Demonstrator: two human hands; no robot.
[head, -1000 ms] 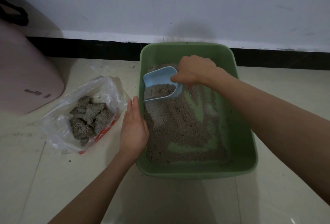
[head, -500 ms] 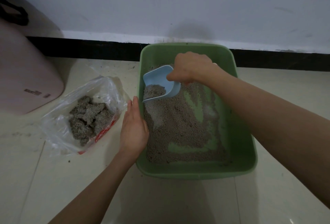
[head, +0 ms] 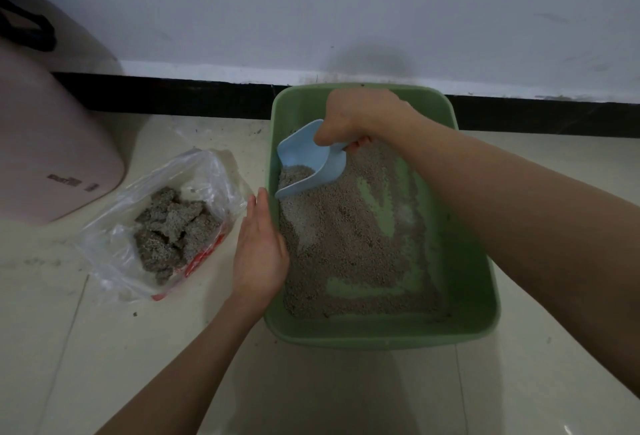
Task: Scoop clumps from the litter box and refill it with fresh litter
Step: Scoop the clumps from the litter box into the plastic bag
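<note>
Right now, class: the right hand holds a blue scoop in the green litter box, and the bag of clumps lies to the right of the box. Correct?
Not quite. The head view shows the bag of clumps lying left of the litter box, not right. The right hand does hold the blue scoop in it.

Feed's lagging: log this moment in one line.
right hand grips blue scoop, litter in it | left hand on green litter box rim | clump bag beside

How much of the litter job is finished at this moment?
Done: clumps already lie in the plastic bag. In hand: the right hand holds the blue scoop with litter, and the left hand steadies the green box. Left: refilling; bare green patches show.
</note>
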